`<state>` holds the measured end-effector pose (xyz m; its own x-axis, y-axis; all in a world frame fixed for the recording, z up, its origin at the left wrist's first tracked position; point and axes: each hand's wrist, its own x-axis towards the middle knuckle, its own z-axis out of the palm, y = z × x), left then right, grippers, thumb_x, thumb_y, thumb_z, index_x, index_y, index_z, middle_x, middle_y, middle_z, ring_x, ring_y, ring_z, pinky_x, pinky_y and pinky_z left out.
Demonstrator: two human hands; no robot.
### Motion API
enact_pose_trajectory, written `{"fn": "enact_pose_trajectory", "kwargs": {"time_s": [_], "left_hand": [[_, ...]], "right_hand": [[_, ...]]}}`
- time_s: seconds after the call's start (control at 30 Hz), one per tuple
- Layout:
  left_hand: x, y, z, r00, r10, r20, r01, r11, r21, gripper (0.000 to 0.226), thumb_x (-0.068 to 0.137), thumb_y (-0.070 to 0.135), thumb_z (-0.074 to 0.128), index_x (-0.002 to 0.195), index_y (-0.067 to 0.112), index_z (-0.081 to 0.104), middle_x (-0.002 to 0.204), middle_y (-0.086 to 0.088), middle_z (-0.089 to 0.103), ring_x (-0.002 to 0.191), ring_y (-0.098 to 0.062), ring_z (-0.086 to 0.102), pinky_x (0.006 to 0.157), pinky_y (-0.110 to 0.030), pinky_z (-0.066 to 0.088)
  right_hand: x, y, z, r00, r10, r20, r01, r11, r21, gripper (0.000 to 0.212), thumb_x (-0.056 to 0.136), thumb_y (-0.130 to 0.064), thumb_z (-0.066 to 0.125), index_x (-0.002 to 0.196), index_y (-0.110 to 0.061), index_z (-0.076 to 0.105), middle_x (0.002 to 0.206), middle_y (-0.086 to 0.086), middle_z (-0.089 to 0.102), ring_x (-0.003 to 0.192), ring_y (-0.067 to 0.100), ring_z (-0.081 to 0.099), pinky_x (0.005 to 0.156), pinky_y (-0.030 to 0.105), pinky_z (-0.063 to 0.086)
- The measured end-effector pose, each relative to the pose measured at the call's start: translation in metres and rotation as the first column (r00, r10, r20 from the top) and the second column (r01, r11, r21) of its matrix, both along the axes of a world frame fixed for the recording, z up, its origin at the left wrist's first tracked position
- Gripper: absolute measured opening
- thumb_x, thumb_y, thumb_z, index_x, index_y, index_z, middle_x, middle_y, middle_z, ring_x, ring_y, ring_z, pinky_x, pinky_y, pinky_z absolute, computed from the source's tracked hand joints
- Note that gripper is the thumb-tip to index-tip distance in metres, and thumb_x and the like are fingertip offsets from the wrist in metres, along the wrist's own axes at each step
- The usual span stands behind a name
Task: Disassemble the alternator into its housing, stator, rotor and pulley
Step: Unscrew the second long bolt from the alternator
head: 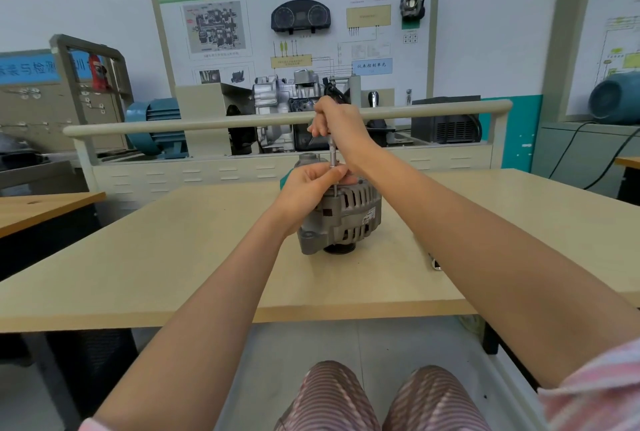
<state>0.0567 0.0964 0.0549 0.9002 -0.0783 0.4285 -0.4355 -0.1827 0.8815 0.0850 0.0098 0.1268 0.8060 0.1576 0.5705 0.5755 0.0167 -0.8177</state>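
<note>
A grey alternator (pixel 346 219) stands on the beige table (pixel 173 250) with its dark pulley (pixel 341 249) facing down. A thin metal screwdriver (pixel 333 157) stands upright on the alternator's top edge. My right hand (pixel 341 127) grips the screwdriver's handle from above. My left hand (pixel 310 188) pinches the lower shaft just above the housing and rests against the alternator's top. The screwdriver's tip and the fastener under it are hidden by my fingers.
A small dark and silver object (pixel 435 262) lies on the table beside my right forearm. A teal thing (pixel 285 177) shows behind my left hand. A railed bench (pixel 277 119) with a transmission trainer and display board stands behind the table. Another table (pixel 41 209) is at the left.
</note>
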Motion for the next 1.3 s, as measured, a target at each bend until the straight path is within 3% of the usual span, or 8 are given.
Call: {"fn": "enact_pose_trajectory", "kwargs": {"time_s": [0.13,0.23,0.33,0.63,0.77,0.83,1.07,1.3], "left_hand": [[0.001,0.000,-0.002,0.999,0.004,0.037,-0.005,1.000,0.022,0.019,0.098,0.015,0.054,0.092,0.013,0.071,0.085,0.004,0.075,0.082,-0.004,0.069,0.073,-0.015,0.052],[0.003,0.002,-0.004,0.997,0.067,0.049,-0.068,0.997,0.030,0.028,0.096,0.005,0.052,0.074,0.017,0.065,0.062,0.010,0.069,0.061,-0.001,0.064,0.057,-0.014,0.046],[0.006,0.004,-0.005,0.994,0.105,0.039,-0.107,0.993,0.055,0.030,0.093,-0.002,0.049,0.070,0.014,0.059,0.058,0.006,0.065,0.066,-0.016,0.058,0.063,-0.027,0.044],[0.005,0.004,-0.002,0.996,0.084,0.040,-0.086,0.995,0.047,0.024,0.094,0.004,0.051,0.077,0.017,0.062,0.066,0.006,0.067,0.071,-0.009,0.061,0.071,-0.028,0.048],[0.002,0.001,0.000,0.999,0.012,0.034,-0.013,0.999,0.046,0.019,0.097,0.016,0.055,0.084,0.018,0.069,0.075,0.009,0.073,0.074,-0.004,0.068,0.069,-0.019,0.053],[0.003,0.001,0.000,1.000,0.001,0.023,-0.002,0.999,0.039,0.018,0.097,0.019,0.055,0.093,0.013,0.071,0.088,0.002,0.075,0.085,-0.008,0.070,0.075,-0.018,0.054],[0.004,0.002,0.001,1.000,0.013,0.000,-0.013,0.999,0.047,0.024,0.098,0.020,0.054,0.105,0.003,0.070,0.100,-0.007,0.074,0.093,-0.014,0.069,0.080,-0.021,0.053],[0.003,0.001,0.000,1.000,-0.002,0.020,0.002,1.000,0.012,0.024,0.096,0.017,0.056,0.106,0.000,0.070,0.101,-0.010,0.073,0.094,-0.015,0.069,0.081,-0.020,0.055]], "right_hand": [[-0.004,0.002,-0.012,0.889,-0.287,0.358,0.383,0.893,-0.236,0.041,0.093,-0.021,0.044,0.055,-0.008,0.045,0.051,0.001,0.042,0.050,0.014,0.038,0.062,0.029,0.038],[-0.008,0.002,-0.020,0.548,-0.468,0.693,0.805,0.520,-0.286,0.024,0.088,-0.025,0.043,0.076,-0.011,0.058,0.073,0.003,0.052,0.071,0.019,0.048,0.072,0.033,0.036],[-0.012,0.003,-0.024,0.448,-0.496,0.744,0.881,0.386,-0.273,0.030,0.087,-0.026,0.042,0.101,-0.006,0.060,0.096,0.008,0.061,0.092,0.026,0.054,0.083,0.034,0.036],[-0.009,0.011,-0.018,0.638,-0.413,0.649,0.692,0.678,-0.248,0.030,0.084,-0.024,0.049,0.056,-0.013,0.044,0.060,-0.002,0.040,0.065,0.015,0.039,0.079,0.030,0.034],[-0.006,0.010,-0.013,0.858,-0.289,0.425,0.378,0.915,-0.142,0.049,0.089,-0.014,0.050,0.044,-0.017,0.031,0.041,-0.006,0.029,0.042,0.009,0.030,0.053,0.019,0.029],[-0.004,0.008,-0.009,0.962,-0.139,0.233,0.150,0.988,-0.030,0.049,0.091,-0.013,0.048,0.044,-0.013,0.033,0.043,0.000,0.033,0.049,0.018,0.036,0.059,0.027,0.035],[-0.006,0.008,0.001,0.991,0.133,-0.025,-0.129,0.981,0.143,0.048,0.092,-0.011,0.038,0.045,-0.016,0.032,0.042,0.003,0.034,0.050,0.014,0.044,0.092,0.034,0.041],[-0.006,0.013,0.000,0.998,0.054,-0.045,-0.046,0.987,0.151,0.061,0.091,-0.012,0.042,0.031,-0.018,0.036,0.036,-0.003,0.042,0.054,0.015,0.046,0.089,0.034,0.040]]}}
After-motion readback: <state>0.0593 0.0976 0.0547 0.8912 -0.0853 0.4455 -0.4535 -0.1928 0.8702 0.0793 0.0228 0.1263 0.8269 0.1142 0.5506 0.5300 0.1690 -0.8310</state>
